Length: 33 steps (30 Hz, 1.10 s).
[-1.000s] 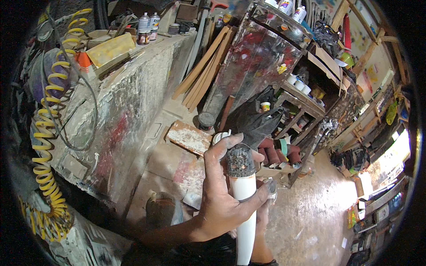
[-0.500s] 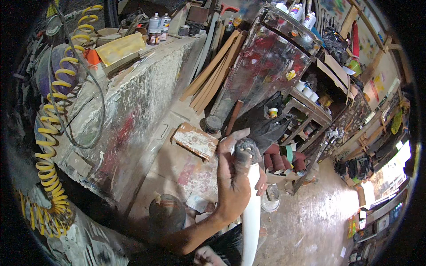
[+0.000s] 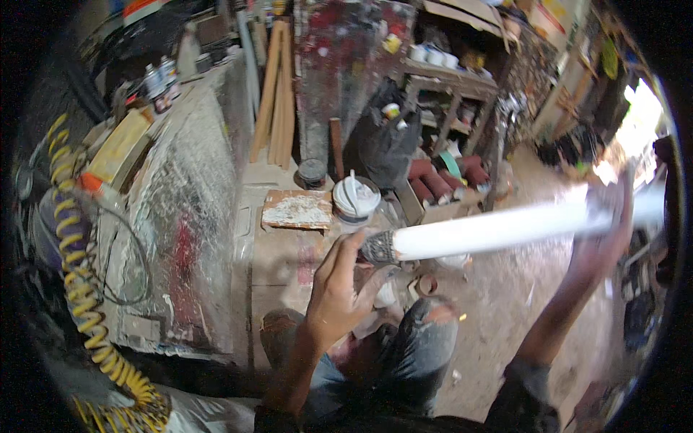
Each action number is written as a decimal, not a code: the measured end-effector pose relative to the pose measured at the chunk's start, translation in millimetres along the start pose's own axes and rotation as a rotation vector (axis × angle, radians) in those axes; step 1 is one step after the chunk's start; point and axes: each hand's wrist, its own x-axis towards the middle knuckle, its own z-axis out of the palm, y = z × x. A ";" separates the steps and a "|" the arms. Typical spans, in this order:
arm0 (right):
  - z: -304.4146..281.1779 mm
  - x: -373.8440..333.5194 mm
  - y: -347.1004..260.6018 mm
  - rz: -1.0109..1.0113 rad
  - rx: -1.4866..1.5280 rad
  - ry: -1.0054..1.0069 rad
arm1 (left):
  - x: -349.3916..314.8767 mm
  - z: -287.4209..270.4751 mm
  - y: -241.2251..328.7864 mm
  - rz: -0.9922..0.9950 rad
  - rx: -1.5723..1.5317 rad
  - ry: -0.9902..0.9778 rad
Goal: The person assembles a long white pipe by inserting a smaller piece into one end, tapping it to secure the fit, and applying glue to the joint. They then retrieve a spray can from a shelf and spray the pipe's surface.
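A long white shaft (image 3: 491, 229) with a dark, carved-looking collar (image 3: 379, 247) at one end stretches across the view toward the right. My left hand (image 3: 338, 296) is closed around the collared end, above my knees. Farther out along the shaft, my right hand (image 3: 610, 209) lies across it, touching it. Motion smears the right fingers, so their grip cannot be made out. The shaft's far end is blurred near the right rim. Beneath my hands are my knees in worn jeans (image 3: 426, 346).
A white-smeared wooden block (image 3: 296, 209) lies beside a white bucket (image 3: 356, 198) and a dark can (image 3: 312, 173). Reddish rolls (image 3: 433, 180) fill a box ahead. A yellow coiled hose (image 3: 90, 310) hangs left of a paint-stained bench (image 3: 195, 195). Wooden strips (image 3: 273, 101) lean behind.
The white shaft has swung from pointing down toward me to lying crosswise to the right. My left hand is now at its collar, and my right hand has moved far right along it. The view has shifted.
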 end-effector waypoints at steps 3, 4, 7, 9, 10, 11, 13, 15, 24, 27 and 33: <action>50.4 55.2 -5.2 -0.125 -0.120 -0.140 | -4.7 12.7 10.2 0.132 0.157 -0.162; 69.2 70.1 -7.2 -0.180 -0.105 -0.319 | -4.0 18.8 14.6 0.136 0.141 -0.204; 105.0 76.5 -1.7 0.036 0.171 -0.242 | -1.4 32.5 32.1 -0.021 0.024 -0.216; 127.8 80.9 -1.5 0.010 0.002 -0.235 | -3.5 36.5 47.3 -0.170 -0.038 -0.226; 136.5 82.2 -1.0 -0.038 -0.090 -0.271 | -4.6 36.5 54.3 -0.239 -0.130 -0.248; 143.2 83.9 -0.5 0.022 -0.076 -0.270 | -8.3 36.7 62.8 -0.338 -0.246 -0.244; 152.3 87.9 0.5 0.067 0.095 -0.341 | -12.2 33.3 75.2 -0.416 -0.444 -0.255; 153.3 93.4 0.9 0.098 0.258 -0.456 | -11.0 29.5 81.5 -0.447 -0.533 -0.219; 145.3 108.6 -12.2 -0.059 0.144 -0.514 | 7.5 37.1 77.4 -0.336 -0.800 -0.203; 147.1 103.5 -15.7 -0.212 0.107 -0.424 | 10.9 51.2 72.8 -0.185 -0.522 -0.074; 128.4 79.9 -24.4 -0.441 0.085 -0.359 | 18.3 80.7 56.7 -0.398 -0.169 0.040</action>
